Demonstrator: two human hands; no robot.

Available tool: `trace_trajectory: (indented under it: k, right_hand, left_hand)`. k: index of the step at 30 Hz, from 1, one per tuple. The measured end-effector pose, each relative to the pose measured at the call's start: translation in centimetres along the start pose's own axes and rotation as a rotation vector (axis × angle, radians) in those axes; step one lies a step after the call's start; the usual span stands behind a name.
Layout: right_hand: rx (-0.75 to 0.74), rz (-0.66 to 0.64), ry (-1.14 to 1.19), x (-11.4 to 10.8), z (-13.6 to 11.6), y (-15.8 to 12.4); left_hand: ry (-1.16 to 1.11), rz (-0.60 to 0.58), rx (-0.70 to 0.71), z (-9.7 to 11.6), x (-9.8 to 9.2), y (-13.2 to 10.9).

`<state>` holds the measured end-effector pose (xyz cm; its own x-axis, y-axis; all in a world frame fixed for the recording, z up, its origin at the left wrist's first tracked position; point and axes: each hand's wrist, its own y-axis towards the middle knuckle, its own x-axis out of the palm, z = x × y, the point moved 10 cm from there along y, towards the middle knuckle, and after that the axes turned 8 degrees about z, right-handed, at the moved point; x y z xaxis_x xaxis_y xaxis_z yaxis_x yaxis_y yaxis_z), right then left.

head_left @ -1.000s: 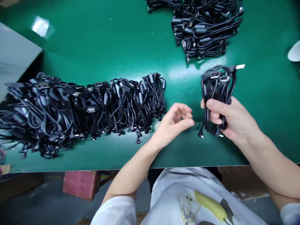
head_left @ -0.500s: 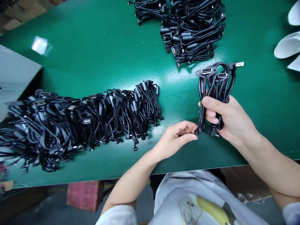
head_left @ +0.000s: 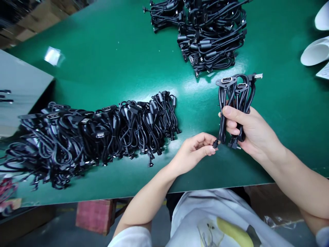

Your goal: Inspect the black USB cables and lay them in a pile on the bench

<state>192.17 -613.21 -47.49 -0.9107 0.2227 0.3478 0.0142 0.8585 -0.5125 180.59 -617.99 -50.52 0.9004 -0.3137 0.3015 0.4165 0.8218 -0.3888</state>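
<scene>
My right hand [head_left: 241, 125] is wrapped round a small bunch of coiled black USB cables [head_left: 223, 106], held above the table's front part. Two USB sockets with flanged mounts face up at the top of the bunch, and a metal plug [head_left: 258, 76] sticks out to the right. My left hand [head_left: 196, 149] pinches a small black connector [head_left: 215, 144] at the lower end of one cable, between thumb and fingers. Another angled connector [head_left: 233, 142] hangs below my right hand. The palm-side part of the bunch is hidden by my fingers.
A long row of bundled black cables [head_left: 102, 137] lies on the green table [head_left: 115, 68] to the left. A second pile of cables [head_left: 208, 37] lies at the back. White rounded objects [head_left: 315, 51] stand at the right edge, a grey box [head_left: 20, 89] at the left.
The view has shifted slightly, so the table's things sit a little further right. Both hands keep their holds; the bunch is tilted slightly differently.
</scene>
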Motion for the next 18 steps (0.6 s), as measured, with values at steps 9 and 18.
trace_trajectory:
  k: [9, 18]
  right_hand:
    - [-0.029, -0.116, -0.019, 1.3, -0.5, -1.1]
    - [-0.015, -0.105, -0.006, 1.2, -0.5, -1.0]
  left_hand:
    - [0.016, 0.026, 0.095, 0.6, -0.5, 0.2]
    - [-0.003, 0.038, 0.094, 0.7, -0.5, 0.4]
